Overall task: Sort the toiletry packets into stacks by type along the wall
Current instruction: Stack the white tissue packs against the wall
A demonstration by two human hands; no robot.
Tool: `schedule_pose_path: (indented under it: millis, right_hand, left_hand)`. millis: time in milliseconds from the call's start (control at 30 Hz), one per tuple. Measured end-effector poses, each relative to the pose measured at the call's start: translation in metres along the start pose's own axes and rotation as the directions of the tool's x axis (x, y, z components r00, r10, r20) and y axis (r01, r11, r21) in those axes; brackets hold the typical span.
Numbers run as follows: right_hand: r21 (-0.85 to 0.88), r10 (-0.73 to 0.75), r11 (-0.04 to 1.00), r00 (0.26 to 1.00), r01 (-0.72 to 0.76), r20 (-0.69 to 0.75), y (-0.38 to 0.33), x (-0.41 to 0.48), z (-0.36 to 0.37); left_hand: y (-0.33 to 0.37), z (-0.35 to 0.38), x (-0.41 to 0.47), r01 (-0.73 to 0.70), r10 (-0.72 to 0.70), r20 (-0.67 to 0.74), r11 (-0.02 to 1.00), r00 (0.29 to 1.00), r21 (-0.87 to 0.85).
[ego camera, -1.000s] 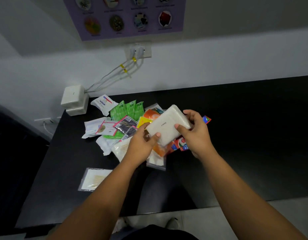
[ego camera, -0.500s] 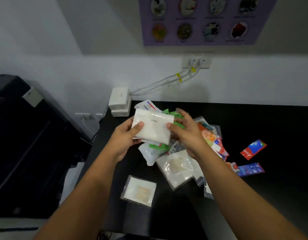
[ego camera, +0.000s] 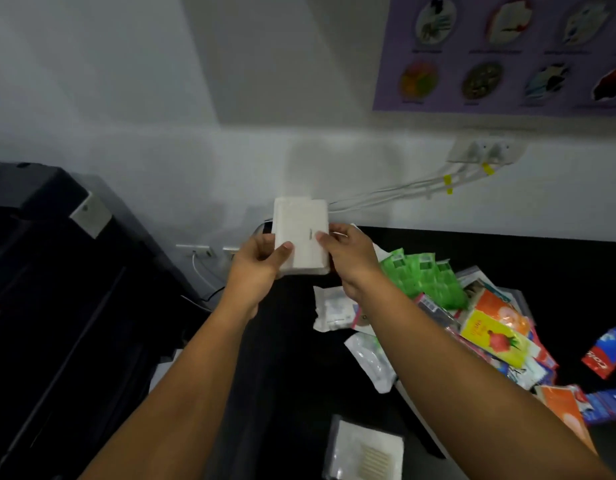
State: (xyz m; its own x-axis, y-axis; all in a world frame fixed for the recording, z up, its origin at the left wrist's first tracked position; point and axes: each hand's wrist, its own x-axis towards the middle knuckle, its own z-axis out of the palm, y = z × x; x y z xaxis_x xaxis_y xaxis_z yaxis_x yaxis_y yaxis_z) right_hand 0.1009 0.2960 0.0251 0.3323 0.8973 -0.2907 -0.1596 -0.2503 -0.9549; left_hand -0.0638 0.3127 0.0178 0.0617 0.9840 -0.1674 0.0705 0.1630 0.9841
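Your fingers [ego camera: 287, 248] are clamped on the white packet [ego camera: 301, 233]: the left hand [ego camera: 256, 268] pinches its lower left edge with the thumb pressed flat on the front, and the right hand [ego camera: 351, 258] grips its right edge, thumb tip on the face near the small printed mark. You hold the packet upright between both hands, lifted off the black table [ego camera: 507, 258] at its far left corner, close to the white wall [ego camera: 195, 150]. Whatever sits behind the packet at that corner is hidden by it.

To the right of your right forearm lies the unsorted heap. A row of green sachets [ego camera: 421, 275] fans out nearest the wall; in front of them sits a yellow and orange packet [ego camera: 493, 330] with a strawberry on it, overlapping other wrappers too blurred to name. A red sachet [ego camera: 608, 353] lies apart at the right edge, with blue ones [ego camera: 608, 405] just below it. A white packet with faint print [ego camera: 332, 308] rests just under your right wrist, and a clear pouch [ego camera: 372, 362] lies below that. Near the bottom, a clear bag with a white pad inside [ego camera: 365, 452] lies alone between your forearms.

White cables [ego camera: 396, 192] run along the wall from a socket [ego camera: 486, 152] under a purple poster [ego camera: 507, 53]
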Motion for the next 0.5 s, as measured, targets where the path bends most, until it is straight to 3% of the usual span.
schedule_pose_path:
  millis: [167, 267, 367, 500]
  right_hand:
    - [-0.153, -0.093, 0.985, 0.99, 0.077, -0.103, -0.022, 0.041, 0.032]
    - [-0.285, -0.061, 0.958, 0.996, 0.04, -0.067, -0.035, 0.067, 0.042]
    - [-0.411, -0.023, 0.912, 0.999, 0.012, -0.022, -0.037, 0.085, 0.046]
    - [-0.451, 0.047, 0.891, 0.998, -0.061, -0.04, -0.024, 0.099, 0.048]
  left_hand:
    - [0.007, -0.006, 0.056, 0.016, -0.017, -0.078, 1.0, 0.997, -0.008]
    - [0.018, -0.006, 0.09, -0.014, 0.02, -0.107, 0.998, 0.994, 0.062]
    - [0.017, -0.002, 0.121, 0.041, -0.03, -0.089, 0.991, 0.996, 0.124]
    - [0.004, 0.0, 0.142, 0.087, -0.066, -0.086, 0.959, 0.994, 0.27]
